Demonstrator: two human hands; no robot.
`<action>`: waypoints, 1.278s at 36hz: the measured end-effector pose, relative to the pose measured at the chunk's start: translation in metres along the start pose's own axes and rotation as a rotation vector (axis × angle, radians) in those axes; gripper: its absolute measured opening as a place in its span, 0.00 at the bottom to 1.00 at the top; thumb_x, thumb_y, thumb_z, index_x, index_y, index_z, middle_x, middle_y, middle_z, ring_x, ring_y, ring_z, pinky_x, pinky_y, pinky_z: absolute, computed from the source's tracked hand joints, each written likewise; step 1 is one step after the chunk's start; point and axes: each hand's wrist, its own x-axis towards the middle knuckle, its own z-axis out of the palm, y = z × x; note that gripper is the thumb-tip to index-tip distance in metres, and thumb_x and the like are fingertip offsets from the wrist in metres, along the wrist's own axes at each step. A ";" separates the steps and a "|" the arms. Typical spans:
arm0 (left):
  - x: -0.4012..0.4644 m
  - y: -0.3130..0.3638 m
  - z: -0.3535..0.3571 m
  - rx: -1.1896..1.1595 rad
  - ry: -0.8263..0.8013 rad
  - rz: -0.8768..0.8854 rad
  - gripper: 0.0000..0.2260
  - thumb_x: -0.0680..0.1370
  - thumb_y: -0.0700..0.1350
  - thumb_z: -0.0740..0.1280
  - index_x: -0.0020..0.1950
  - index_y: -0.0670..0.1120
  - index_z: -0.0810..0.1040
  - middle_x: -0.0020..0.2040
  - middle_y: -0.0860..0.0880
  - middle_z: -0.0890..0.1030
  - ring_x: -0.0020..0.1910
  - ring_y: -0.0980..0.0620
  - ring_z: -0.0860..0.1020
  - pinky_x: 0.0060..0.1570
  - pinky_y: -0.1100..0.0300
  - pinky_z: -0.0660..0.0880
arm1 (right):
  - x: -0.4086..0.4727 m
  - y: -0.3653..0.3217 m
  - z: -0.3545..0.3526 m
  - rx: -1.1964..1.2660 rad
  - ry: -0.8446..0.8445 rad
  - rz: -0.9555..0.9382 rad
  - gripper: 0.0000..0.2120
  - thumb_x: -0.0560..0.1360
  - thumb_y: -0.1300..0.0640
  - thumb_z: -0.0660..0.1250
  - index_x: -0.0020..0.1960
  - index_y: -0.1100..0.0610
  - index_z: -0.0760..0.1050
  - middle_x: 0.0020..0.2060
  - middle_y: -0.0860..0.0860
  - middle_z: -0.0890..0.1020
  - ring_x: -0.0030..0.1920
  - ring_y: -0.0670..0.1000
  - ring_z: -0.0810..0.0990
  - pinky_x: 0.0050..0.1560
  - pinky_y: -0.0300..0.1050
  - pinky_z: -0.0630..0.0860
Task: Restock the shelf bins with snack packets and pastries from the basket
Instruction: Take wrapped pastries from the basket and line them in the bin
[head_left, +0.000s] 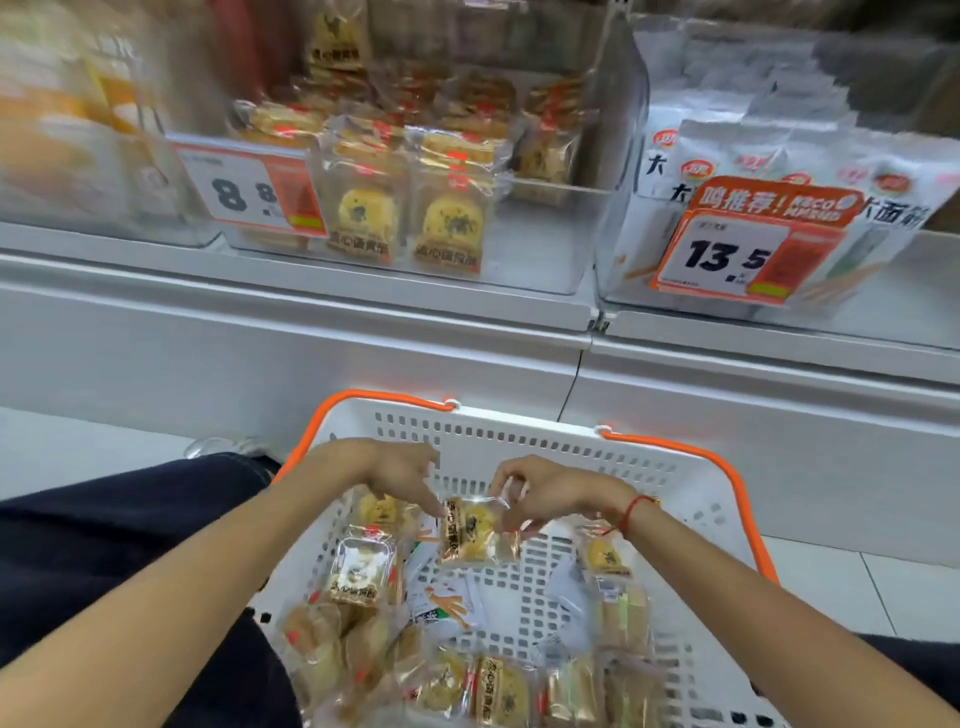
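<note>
A white basket (540, 441) with orange handles sits on the floor before me. It holds several wrapped yellow pastries and white snack packets. Over its far end my right hand (545, 491) pinches one clear-wrapped pastry packet (475, 530) by its top edge, lifted above the others. My left hand (397, 470) reaches in from the left, and its fingertips touch the same packet's upper left corner. On the shelf above, a clear bin (545, 244) holds matching pastries (452, 228) standing in rows.
A second clear bin (883, 291) at the right holds white snack packets behind a 13.5 price tag (727, 254). An 8.8 price tag (249, 192) hangs on the pastry bin. The white shelf base (311, 353) runs across. My dark trouser leg (104, 519) lies at the left.
</note>
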 end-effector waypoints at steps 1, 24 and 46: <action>-0.009 0.007 -0.008 0.014 -0.003 0.043 0.35 0.78 0.52 0.68 0.79 0.47 0.51 0.76 0.47 0.61 0.71 0.46 0.67 0.66 0.55 0.69 | -0.008 -0.011 -0.007 -0.027 0.007 -0.038 0.16 0.71 0.65 0.73 0.56 0.57 0.73 0.44 0.52 0.77 0.38 0.46 0.80 0.44 0.41 0.82; -0.120 0.045 -0.097 -0.360 0.683 0.755 0.14 0.72 0.60 0.68 0.51 0.53 0.84 0.45 0.51 0.85 0.44 0.56 0.81 0.46 0.60 0.75 | -0.142 -0.158 -0.076 -0.250 0.882 -0.521 0.19 0.71 0.51 0.74 0.60 0.46 0.76 0.52 0.41 0.81 0.53 0.40 0.78 0.54 0.39 0.76; -0.085 0.055 -0.158 0.295 1.245 0.321 0.23 0.80 0.55 0.47 0.57 0.50 0.79 0.59 0.52 0.79 0.57 0.53 0.74 0.49 0.56 0.73 | -0.091 -0.226 -0.160 -1.272 1.290 -0.298 0.14 0.76 0.64 0.62 0.60 0.56 0.69 0.49 0.54 0.80 0.49 0.59 0.78 0.35 0.47 0.62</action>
